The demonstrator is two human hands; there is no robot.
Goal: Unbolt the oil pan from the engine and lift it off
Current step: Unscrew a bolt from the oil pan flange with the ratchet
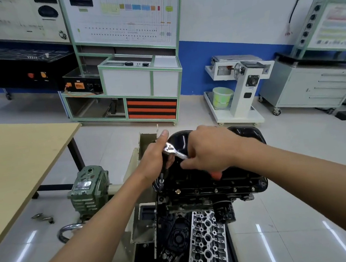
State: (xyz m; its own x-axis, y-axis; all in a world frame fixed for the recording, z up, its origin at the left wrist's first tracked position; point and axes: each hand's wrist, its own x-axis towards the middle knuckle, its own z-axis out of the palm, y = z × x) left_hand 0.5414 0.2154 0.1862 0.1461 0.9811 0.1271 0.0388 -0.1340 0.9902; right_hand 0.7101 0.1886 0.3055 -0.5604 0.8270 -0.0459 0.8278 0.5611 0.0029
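Workshop floor, tiled: black oil pan (pixel 247 135) sits uppermost on the inverted engine (pixel 189 204), flange bolts (pixel 215 190) seated. Pressed metal, judged stiff, fairly heavy, probably oily; lift by flange edges. Right hand (pixel 208 150) grips the ratchet (pixel 173 150) handle; left hand (pixel 155 156) has its fingers curled round the head.

oil pan (pixel 244 134): glossy black
ratchet (pixel 173 150): chrome head, orange-red handle
bench (pixel 9 162): plain tan, left
gearbox (pixel 88 190): dull green
cylinder head (pixel 206 241): bare silver, near
drawers (pixel 152 109): orange and black stripes, far
bucket (pixel 222 98): pale green
wall (pixel 230 16): white over blue band
floor (pixel 300 159): pale grey tiles
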